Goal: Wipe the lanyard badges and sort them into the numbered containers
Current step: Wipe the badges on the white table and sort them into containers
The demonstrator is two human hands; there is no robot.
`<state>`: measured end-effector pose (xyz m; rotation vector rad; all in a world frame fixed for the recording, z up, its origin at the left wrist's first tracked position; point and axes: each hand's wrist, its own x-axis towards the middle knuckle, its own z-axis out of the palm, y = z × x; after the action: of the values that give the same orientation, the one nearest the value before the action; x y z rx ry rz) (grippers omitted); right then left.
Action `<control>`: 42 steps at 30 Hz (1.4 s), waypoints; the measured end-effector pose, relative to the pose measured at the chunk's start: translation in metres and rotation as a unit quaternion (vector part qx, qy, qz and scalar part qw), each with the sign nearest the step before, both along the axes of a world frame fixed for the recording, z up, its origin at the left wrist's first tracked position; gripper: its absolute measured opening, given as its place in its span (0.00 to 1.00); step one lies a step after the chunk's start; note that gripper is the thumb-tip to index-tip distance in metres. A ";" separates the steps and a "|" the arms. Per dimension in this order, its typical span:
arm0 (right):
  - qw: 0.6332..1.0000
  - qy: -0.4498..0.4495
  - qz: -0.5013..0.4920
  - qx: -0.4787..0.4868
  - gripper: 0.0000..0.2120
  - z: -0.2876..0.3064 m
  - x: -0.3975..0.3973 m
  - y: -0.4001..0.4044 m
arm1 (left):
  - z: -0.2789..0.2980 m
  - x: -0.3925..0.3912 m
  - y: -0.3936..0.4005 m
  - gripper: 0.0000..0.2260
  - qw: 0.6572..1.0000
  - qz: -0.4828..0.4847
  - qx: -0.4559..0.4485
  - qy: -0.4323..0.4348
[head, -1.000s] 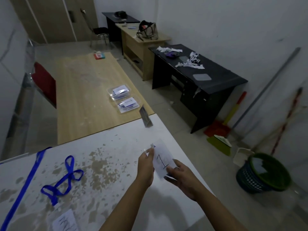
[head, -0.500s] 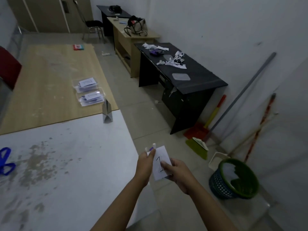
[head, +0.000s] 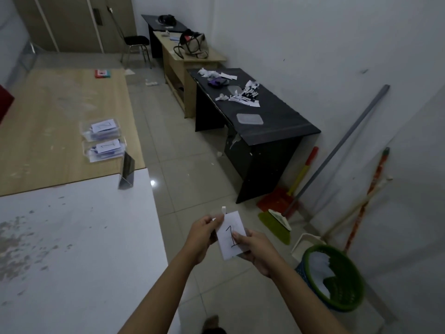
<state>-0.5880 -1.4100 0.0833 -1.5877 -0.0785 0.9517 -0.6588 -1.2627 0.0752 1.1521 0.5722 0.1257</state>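
A person holds a white badge card marked with a handwritten 1 between both hands, out over the tiled floor just beyond the near corner of the white table. The left hand pinches the card's upper left corner, fingers curled at its edge, where a small white clip tab sticks up. The right hand grips the card's lower right side, the thumb pressed across its face beside the numeral. Beyond the white table, on the adjoining wooden table, 2 clear containers lie side by side: the nearer container carries a paper label reading 1, the farther container a label reading 2, and both hold dark-printed items too small to make out. A small folded metallic stand sits at the white table's far edge, just in front of the nearer container. Away from the white table, across the floor, a black desk bears scattered paper scraps and markers against the wall. A green basket containing white paper stands on the floor beyond the right hand, well apart from the white table.
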 end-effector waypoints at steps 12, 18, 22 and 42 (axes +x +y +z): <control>0.992 -0.015 0.122 -0.028 0.08 -0.015 0.158 0.119 | -0.025 0.121 0.100 0.09 0.993 0.108 -0.037 -0.006; 0.979 -0.024 0.198 -0.038 0.13 -0.009 0.237 0.194 | -0.011 0.179 0.171 0.15 0.991 0.129 -0.021 0.013; 0.973 -0.016 0.227 -0.031 0.06 -0.008 0.275 0.241 | 0.002 0.205 0.210 0.18 0.991 0.127 0.019 0.035; 0.825 0.022 0.563 -0.038 0.11 -0.015 0.396 0.529 | 0.010 0.271 0.377 0.15 0.897 0.434 -0.049 0.066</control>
<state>-0.1919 -0.8807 0.0681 -1.5346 -1.0536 1.8984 -0.3874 -0.8861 0.0851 0.7360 1.1755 0.7818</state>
